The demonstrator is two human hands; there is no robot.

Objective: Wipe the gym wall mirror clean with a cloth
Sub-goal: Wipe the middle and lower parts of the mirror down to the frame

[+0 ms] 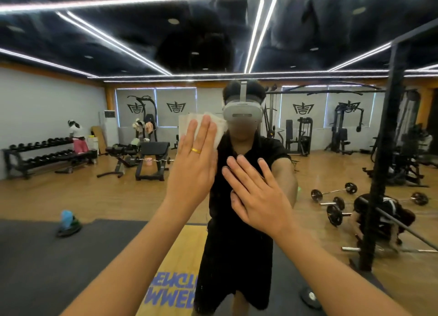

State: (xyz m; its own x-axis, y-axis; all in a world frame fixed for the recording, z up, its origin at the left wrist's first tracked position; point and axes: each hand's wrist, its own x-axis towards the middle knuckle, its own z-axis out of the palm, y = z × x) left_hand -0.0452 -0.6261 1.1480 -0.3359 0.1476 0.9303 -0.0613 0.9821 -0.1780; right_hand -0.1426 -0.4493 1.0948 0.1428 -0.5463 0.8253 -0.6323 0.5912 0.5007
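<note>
Against the wall mirror (71,192), which fills the view from side to side, the left hand (193,166) lies flat with straight, closed fingers and presses a pale cloth (219,129) onto the glass, level with the reflected headset (242,113). Cloth edges stick out past the fingertips at the top and on both sides; its lower part is hidden under the palm. A gold ring (196,150) sits on one finger. Just beside it, lower and to the right, the right hand (257,197) rests on the glass, released, with fingers straight and slightly spread, holding nothing; the two hands are near but apart. Bare glass runs wide to the left of the left hand, where the reflection shows wooden floor, a dark mat (47,256), a dumbbell rack (40,153) and a bench (151,159). Right of the right hand the glass is open up to a black upright post (384,168); whether that post stands before the mirror or in it cannot be told. Barbells (336,198) lie reflected low on that side.
</note>
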